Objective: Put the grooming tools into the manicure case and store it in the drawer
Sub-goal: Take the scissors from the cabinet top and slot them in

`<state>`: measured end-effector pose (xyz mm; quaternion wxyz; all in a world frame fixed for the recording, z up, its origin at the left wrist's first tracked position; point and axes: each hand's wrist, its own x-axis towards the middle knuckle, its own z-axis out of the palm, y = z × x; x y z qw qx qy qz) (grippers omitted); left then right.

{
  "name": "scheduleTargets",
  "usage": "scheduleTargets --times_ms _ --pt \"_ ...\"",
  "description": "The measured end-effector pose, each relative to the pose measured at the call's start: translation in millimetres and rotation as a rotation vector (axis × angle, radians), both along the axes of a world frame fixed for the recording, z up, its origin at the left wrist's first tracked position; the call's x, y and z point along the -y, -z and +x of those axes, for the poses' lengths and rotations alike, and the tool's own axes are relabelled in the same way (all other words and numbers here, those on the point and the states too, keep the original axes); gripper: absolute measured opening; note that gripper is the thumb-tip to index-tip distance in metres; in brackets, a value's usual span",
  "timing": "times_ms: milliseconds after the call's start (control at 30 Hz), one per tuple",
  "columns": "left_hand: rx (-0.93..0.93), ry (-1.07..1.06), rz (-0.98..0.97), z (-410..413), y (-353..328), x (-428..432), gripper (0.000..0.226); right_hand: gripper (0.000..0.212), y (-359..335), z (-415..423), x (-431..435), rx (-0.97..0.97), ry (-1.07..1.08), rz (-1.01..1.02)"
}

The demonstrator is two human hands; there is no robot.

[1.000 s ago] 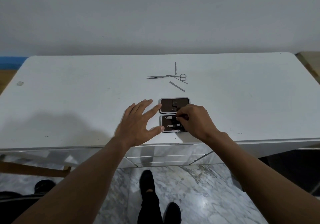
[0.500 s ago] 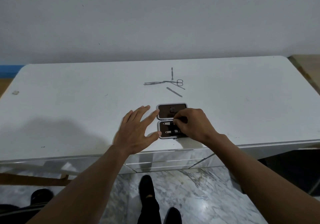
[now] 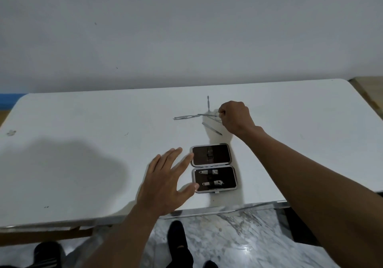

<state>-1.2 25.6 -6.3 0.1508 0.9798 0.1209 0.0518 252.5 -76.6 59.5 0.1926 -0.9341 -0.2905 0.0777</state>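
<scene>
The manicure case (image 3: pixel 213 168) lies open near the front edge of the white table (image 3: pixel 83 143), dark inside with a silver rim. Two nail clippers (image 3: pixel 211 178) sit in its near half. My left hand (image 3: pixel 165 182) rests flat with fingers spread, touching the case's left side. My right hand (image 3: pixel 235 120) is farther back, fingers pinched on the handle end of the small scissors (image 3: pixel 208 114). Tweezers (image 3: pixel 184 117) lie to the left of them, a thin pusher tool (image 3: pixel 208 102) behind, and a nail file (image 3: pixel 211 128) just in front.
A white wall stands behind the table. Below the front edge there is marble floor (image 3: pixel 238 236) and my dark shoes (image 3: pixel 178 238). A wooden surface (image 3: pixel 371 89) shows at the far right.
My right hand left the case's near half and reached back to the loose tools, closing on the scissors. My left hand stayed beside the case. The camera tilted slightly.
</scene>
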Motion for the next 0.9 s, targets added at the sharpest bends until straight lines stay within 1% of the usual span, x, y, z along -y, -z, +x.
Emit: scheduleTargets --times_ms 200,333,400,500,633,767,900 --pt "-0.013 -0.003 -0.014 0.7 -0.1 0.0 0.077 0.02 10.2 20.8 -15.4 0.013 -0.091 -0.15" --pt "-0.012 -0.002 -0.021 1.2 -0.1 -0.1 0.077 0.012 10.1 21.8 -18.1 0.122 -0.233 -0.277" --pt "-0.014 -0.006 -0.016 1.0 -1.0 0.4 0.077 0.01 12.0 20.3 -16.8 0.182 -0.287 -0.303" --pt "-0.014 -0.007 -0.005 1.3 -2.1 1.1 0.076 0.011 14.8 17.9 -13.2 0.222 -0.308 -0.287" --pt "-0.009 -0.015 0.008 2.0 -2.1 1.7 0.076 0.014 12.2 13.1 -3.8 0.227 -0.275 -0.243" --pt "0.006 -0.008 0.02 0.9 -2.0 1.9 0.074 0.017 5.8 -0.3 13.0 0.21 -0.229 -0.164" --pt "0.016 -0.003 0.049 0.9 -1.6 2.2 0.073 0.019 -7.1 -22.6 38.7 0.198 -0.25 -0.11"
